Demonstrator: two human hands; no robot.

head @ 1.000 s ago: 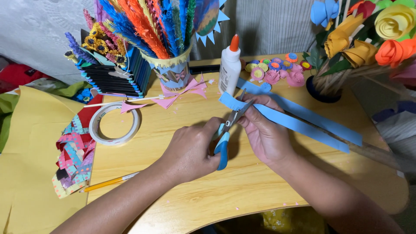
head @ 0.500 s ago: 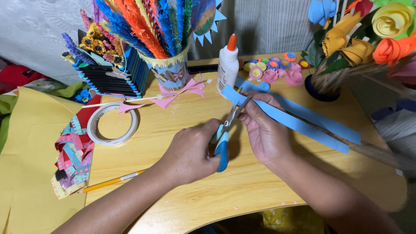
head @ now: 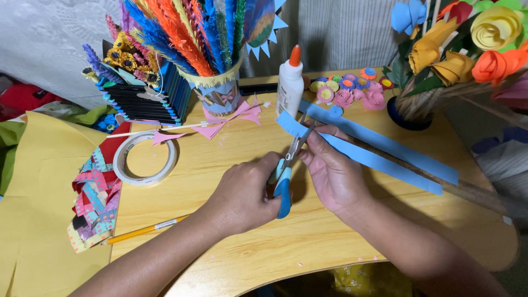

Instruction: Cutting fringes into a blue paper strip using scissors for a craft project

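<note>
Step in hand: cutting. Left hand [head: 242, 195] clamped on blue-handled scissors [head: 287, 170], blades at end of blue paper strip [head: 374, 157], frame centre, over desk [head: 275, 242]. Right hand [head: 333, 176] pinches strip. Next likely needs steady strip.

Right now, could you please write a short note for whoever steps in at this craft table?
Left hand: gripping the blue-handled scissors, blades at the near end of the blue paper strip.
Right hand: pinching that strip beside the blades.
A second blue strip lies behind it; glue bottle and tape roll are on the table.
Done: small snips at the strip's end. Left: the rest of the strip is uncut.
</note>
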